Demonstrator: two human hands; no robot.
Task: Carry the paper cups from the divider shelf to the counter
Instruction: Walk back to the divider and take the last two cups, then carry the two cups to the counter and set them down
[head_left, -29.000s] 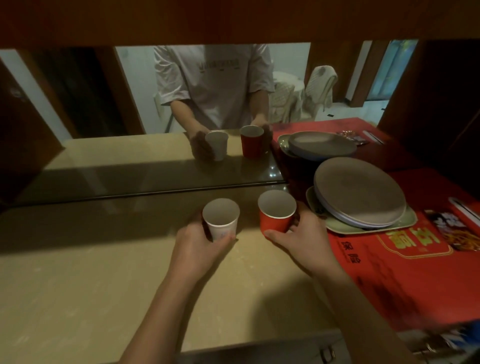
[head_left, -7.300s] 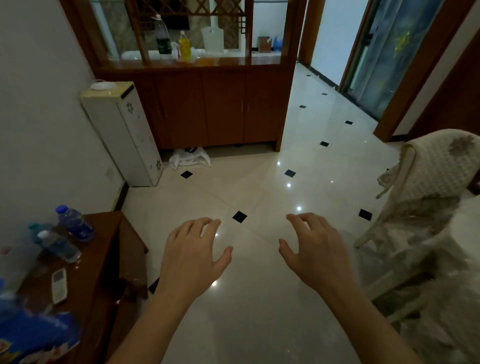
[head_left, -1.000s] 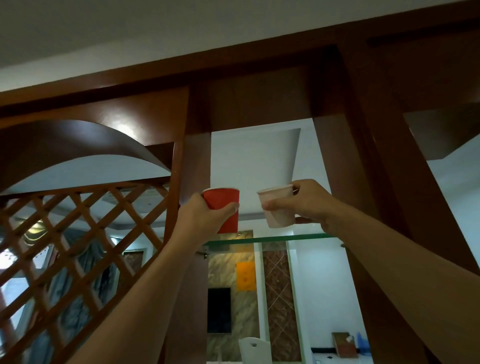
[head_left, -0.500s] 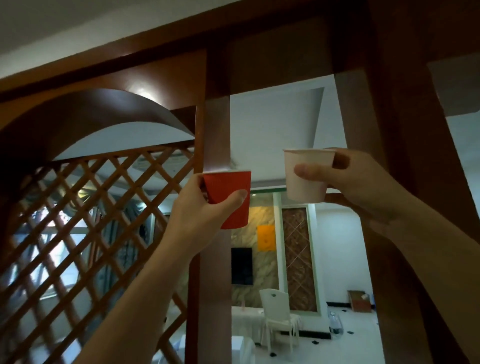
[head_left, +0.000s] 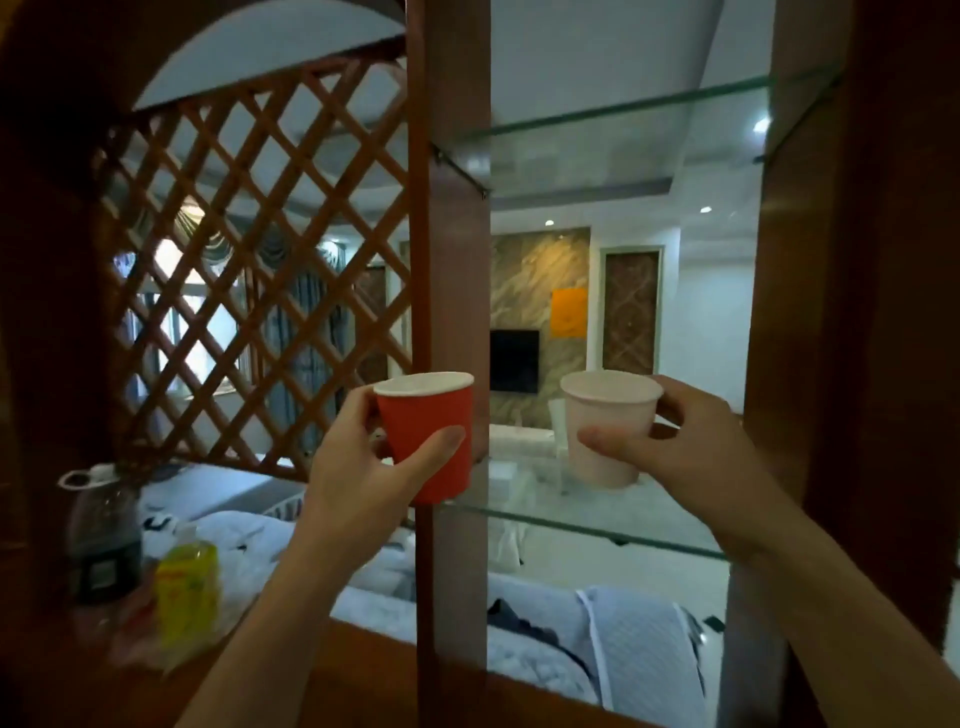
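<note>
Both cups have been lowered from overhead to chest height in front of the divider shelf (head_left: 597, 527), the red cup (head_left: 431, 436) pinched upright by the left hand (head_left: 358, 478), the white cup (head_left: 610, 431) by the right hand (head_left: 691, 447), level and well apart.

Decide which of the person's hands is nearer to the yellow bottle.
Left. The left hand, holding the red cup, is just up and right of the yellow bottle; the right hand, holding the white cup, is far across.
</note>
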